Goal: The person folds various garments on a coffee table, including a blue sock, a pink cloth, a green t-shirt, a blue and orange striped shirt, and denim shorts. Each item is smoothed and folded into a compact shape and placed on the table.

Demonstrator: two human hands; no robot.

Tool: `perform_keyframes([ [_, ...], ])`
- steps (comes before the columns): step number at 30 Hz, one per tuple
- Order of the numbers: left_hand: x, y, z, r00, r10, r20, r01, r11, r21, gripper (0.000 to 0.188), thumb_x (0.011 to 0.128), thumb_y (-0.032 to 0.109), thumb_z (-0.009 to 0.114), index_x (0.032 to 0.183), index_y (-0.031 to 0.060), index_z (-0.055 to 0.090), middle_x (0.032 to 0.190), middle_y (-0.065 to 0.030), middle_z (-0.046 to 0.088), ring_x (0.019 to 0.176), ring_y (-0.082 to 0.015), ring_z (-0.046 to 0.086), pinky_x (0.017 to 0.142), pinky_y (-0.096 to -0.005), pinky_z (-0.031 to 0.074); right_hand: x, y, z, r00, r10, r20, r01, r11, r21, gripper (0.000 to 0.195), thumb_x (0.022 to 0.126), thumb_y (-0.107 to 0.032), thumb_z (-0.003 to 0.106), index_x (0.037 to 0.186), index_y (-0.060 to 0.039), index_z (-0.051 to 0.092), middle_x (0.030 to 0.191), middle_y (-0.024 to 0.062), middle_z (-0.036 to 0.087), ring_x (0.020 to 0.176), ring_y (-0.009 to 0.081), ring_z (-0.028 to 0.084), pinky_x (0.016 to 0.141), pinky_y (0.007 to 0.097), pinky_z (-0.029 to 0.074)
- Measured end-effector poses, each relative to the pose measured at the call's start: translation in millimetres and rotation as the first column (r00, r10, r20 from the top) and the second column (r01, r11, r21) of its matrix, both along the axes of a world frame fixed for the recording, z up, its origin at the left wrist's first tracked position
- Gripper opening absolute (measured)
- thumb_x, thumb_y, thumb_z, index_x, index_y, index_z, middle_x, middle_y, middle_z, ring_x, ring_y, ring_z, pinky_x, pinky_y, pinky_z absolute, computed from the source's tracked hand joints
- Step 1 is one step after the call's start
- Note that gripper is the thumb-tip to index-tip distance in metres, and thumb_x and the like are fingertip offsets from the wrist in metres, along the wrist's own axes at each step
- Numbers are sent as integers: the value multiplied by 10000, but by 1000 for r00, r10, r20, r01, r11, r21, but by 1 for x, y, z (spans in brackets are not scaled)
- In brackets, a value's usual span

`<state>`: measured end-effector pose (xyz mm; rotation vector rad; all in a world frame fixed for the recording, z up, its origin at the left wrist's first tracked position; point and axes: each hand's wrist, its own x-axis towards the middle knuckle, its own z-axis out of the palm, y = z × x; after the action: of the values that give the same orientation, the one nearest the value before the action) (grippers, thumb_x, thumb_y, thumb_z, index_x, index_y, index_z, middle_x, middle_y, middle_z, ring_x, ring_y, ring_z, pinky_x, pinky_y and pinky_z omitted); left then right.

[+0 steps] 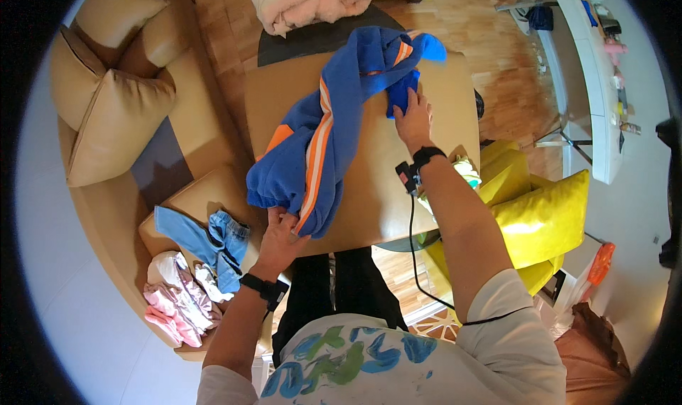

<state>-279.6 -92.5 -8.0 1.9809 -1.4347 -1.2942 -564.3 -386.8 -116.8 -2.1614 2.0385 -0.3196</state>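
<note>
A blue fleece garment with orange-and-white stripes (341,107) lies twisted diagonally across a tan leather ottoman (399,192). At its near lower end is my left hand (279,240), its fingertips at the hem and partly hidden under the cloth. My right hand (414,118) rests on a darker blue piece of cloth (397,99) near the garment's far end; whether the fingers pinch it cannot be told. The far tip of the garment, at the upper right, looks blurred. A pale, crumpled cloth (466,170) lies at the ottoman's right edge, partly behind my right forearm.
On the tan sofa (106,213) at the left lie blue jeans (224,240) and a pink and white clothing pile (178,298). A rolled fluffy pink blanket (314,5) sits beyond the ottoman. Yellow chair cushions (543,218) stand at the right. A black cable (413,256) hangs from my right wrist.
</note>
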Motion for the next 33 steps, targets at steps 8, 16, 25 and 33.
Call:
perform_keyframes([
  [8, 20, 14, -16, 999, -11, 31, 12, 999, -47, 356, 725, 114, 830, 966, 24, 583, 1128, -169, 463, 1029, -345, 566, 826, -410, 526, -108, -2, 11, 976, -126, 177, 104, 986, 130, 429, 860, -311, 710, 1151, -2, 650, 1059, 242, 695, 999, 435, 663, 876, 465, 528],
  [16, -16, -8, 14, 968, 154, 198, -129, 983, -132, 546, 687, 223, 875, 1073, 9, 554, 1176, -191, 474, 1108, -409, 524, 945, -481, 468, -108, 29, 61, 988, 156, -2, -156, 986, -63, 669, 781, -302, 829, 1300, 1, 533, 1248, 211, 570, 1191, 394, 507, 1039, 461, 408],
  [25, -16, -20, 34, 831, -417, 369, 542, 755, -370, 305, 683, 47, 721, 956, -4, 593, 1301, -206, 496, 1265, -419, 472, 1054, -578, 403, 102, 22, 80, 776, -82, 625, -139, 945, 297, 721, 815, -419, 768, 1296, 70, 548, 1230, 262, 647, 1082, 419, 636, 938, 458, 503],
  [33, 12, 27, 17, 847, -524, 91, 532, 832, -160, 471, 711, 38, 672, 1174, 16, 586, 1259, -191, 543, 1166, -388, 561, 998, -475, 466, -28, 111, 37, 582, -513, 631, 242, 850, 467, 393, 855, -124, 637, 1213, 36, 604, 1172, 178, 667, 1065, 277, 632, 947, 397, 483],
])
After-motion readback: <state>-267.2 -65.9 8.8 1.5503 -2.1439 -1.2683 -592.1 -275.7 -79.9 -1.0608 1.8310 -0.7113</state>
